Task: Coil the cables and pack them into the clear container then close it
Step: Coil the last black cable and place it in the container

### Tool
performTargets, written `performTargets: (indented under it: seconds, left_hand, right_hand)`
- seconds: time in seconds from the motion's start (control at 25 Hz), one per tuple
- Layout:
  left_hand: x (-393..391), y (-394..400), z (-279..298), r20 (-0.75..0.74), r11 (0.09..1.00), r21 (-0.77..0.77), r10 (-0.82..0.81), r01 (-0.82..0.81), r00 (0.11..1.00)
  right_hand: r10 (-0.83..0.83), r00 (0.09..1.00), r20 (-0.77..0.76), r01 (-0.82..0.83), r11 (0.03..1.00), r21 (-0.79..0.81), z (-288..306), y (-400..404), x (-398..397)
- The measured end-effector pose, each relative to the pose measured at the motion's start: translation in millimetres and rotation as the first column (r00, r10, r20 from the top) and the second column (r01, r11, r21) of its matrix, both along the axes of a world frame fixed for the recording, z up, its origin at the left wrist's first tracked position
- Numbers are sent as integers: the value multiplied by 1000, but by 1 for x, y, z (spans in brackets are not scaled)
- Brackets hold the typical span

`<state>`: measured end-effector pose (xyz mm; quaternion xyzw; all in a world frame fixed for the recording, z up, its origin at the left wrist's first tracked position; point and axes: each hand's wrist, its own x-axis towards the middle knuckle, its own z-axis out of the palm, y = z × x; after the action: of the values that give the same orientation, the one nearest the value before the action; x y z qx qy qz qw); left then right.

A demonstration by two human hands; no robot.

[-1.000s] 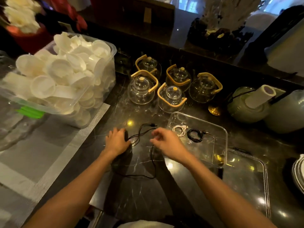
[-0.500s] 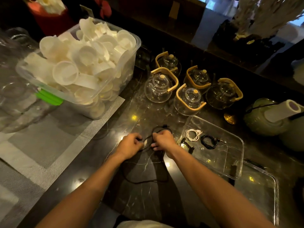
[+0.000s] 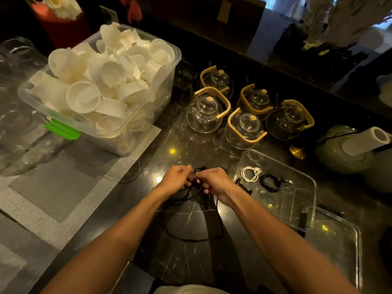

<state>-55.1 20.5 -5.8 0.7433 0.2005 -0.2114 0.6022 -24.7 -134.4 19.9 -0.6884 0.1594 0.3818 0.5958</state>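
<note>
Both grips — left hand (image 3: 177, 179), right hand (image 3: 214, 181) — pinch the thin black cable (image 3: 186, 234), its slack looping loosely below.

Large clear plastic tub (image 3: 167, 85) heaped with white plastic cups (image 3: 101, 81), green latch (image 3: 61, 129) on near side, partly on grey woven placemat (image 3: 53, 194). Five round glass teapots with bamboo handles (image 3: 209, 114) clustered on dark marble counter (image 3: 186, 262). Pale green ceramic pot with white cylindrical handle (image 3: 347, 147) far right. Red vase (image 3: 57, 24) at back left.
</note>
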Motion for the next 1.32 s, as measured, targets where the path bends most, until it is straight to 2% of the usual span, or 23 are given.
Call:
performTargets:
  seconds: [0.12, 0.2, 0.32, 0.4, 0.52, 0.64, 0.76, 0.84, 0.96, 1.12, 1.24, 1.32]
  left_hand:
    - [15, -10, 24, -74, 977, -211, 16, -32, 997]
    - [23, -18, 43, -103, 957, -291, -24, -7, 994]
    - [33, -39, 76, -25, 901, -417, -141, 118, 990]
    - [39, -62, 100, 40, 845, -494, -212, 204, 976]
    - [44, -107, 125, 122, 813, -474, -320, 338, 940]
    - [46, -156, 136, 178, 799, -436, -374, 414, 910]
    - [45, -198, 152, 187, 742, -578, -284, 339, 940]
    - [44, -216, 161, 180, 671, -693, -190, 262, 965]
    - [44, -236, 168, 168, 596, -766, -174, 239, 970]
    - [46, -241, 168, 102, 582, -781, -238, 226, 966]
    - [50, -237, 175, 9, 462, -883, -162, 84, 987]
    - [47, -235, 184, -25, 425, -905, -123, 30, 992]
  right_hand:
    - [57, 995, 86, -64, 994, 84, 31, -14, -8]
    - [88, 984, 154, -109, 985, 136, 49, -31, -13]
    - [142, 965, 221, -193, 953, 233, 76, -68, -21]
    - [134, 956, 262, -194, 956, 219, 92, -92, -29]
    - [-4, 960, 279, -57, 976, 209, 108, -126, -41]
    - [-66, 970, 235, 3, 966, 259, 117, -159, -52]
    - [-198, 963, 182, 137, 943, 303, 117, -188, -62]
    - [-295, 943, 152, 222, 902, 371, 115, -200, -67]
    - [-388, 907, 161, 291, 858, 424, 111, -210, -69]
    - [-427, 888, 168, 322, 841, 436, 106, -213, -67]
    - [-419, 902, 108, 337, 837, 432, 91, -211, -73]
    - [-422, 906, 33, 365, 818, 445, 76, -207, -79]
